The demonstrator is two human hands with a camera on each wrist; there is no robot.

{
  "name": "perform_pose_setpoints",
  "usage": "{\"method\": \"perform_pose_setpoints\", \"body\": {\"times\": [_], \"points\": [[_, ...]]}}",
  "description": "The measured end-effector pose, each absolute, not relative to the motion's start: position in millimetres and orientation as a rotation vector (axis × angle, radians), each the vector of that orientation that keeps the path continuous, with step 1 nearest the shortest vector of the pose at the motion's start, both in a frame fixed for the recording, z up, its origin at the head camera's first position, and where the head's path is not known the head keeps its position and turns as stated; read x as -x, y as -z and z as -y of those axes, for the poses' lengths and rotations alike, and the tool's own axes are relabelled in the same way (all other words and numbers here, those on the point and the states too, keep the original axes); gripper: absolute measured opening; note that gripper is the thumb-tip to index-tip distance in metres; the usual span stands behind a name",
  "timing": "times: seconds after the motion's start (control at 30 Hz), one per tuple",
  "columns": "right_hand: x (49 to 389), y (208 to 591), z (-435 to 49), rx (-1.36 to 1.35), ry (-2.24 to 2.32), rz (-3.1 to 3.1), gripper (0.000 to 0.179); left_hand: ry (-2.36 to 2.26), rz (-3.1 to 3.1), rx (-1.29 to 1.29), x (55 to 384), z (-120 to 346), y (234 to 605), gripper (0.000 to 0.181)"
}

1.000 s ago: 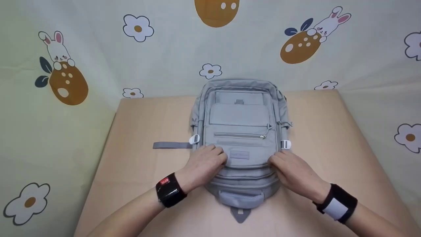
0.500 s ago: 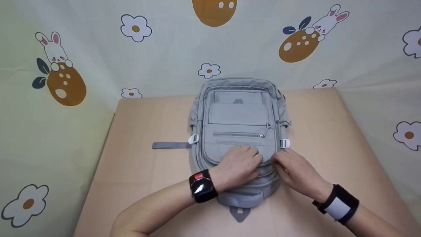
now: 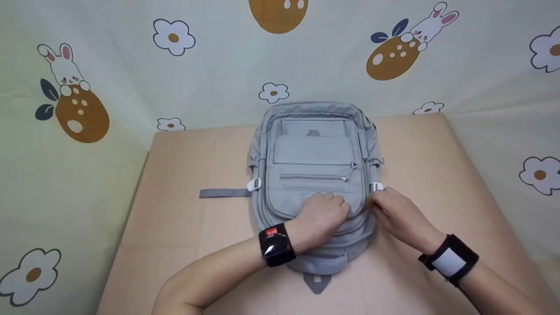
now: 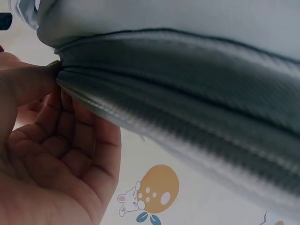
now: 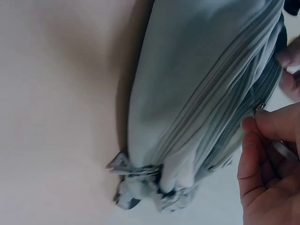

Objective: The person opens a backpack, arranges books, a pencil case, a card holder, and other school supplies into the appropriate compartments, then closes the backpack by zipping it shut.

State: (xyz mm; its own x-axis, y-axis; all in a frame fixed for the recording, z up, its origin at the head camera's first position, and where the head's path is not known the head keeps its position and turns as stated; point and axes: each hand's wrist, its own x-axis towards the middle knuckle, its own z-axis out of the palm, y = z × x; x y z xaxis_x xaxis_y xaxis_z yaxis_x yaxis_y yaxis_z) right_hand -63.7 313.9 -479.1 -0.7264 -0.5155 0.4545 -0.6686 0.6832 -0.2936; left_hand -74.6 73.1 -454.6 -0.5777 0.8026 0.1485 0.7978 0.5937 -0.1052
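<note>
A grey backpack [image 3: 313,149] lies front side up, with its rounded bottom and padded handle [image 3: 318,264] toward me. Across its lower front rests my left hand [image 3: 321,218]; in the left wrist view its thumb and fingers pinch the fabric edge beside a zipper [image 4: 187,133]. My right hand [image 3: 407,216] is at the right side of the bag, below a white buckle [image 3: 376,187]. The right wrist view has its thumb and forefinger pinching a small metal zipper pull [image 5: 258,107]. From the head view, both sets of fingertips are mostly hidden.
The bag lies on a light-brown tabletop [image 3: 183,227]. A grey strap [image 3: 224,193] sticks out to its left and a dark triangular tab [image 3: 317,283] below it. A cloth backdrop [image 3: 218,65] with rabbits and flowers surrounds the table.
My left hand has left the bag's lower left edge and moved right, near the right hand. My right hand has slid slightly up along the bag's right side. The view has shifted a little.
</note>
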Motion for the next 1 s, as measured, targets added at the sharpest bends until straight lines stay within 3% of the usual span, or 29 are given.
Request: {"method": "perform_pose_setpoints", "body": {"times": [0.6,0.83,1.0], "points": [[142.0,475.1,-328.1,-0.688,-0.666,2.695,0.015,-0.049,2.602,1.386,69.1,-74.5,456.7,0.008],[148.3,476.5,-326.4,-0.648,-0.66,2.703,0.01,-0.029,2.607,1.369,71.4,-74.1,456.8,0.007],[144.3,476.0,-331.9,-0.592,-0.663,2.696,0.014,0.271,2.595,1.292,79.7,-54.2,454.9,0.009]]}}
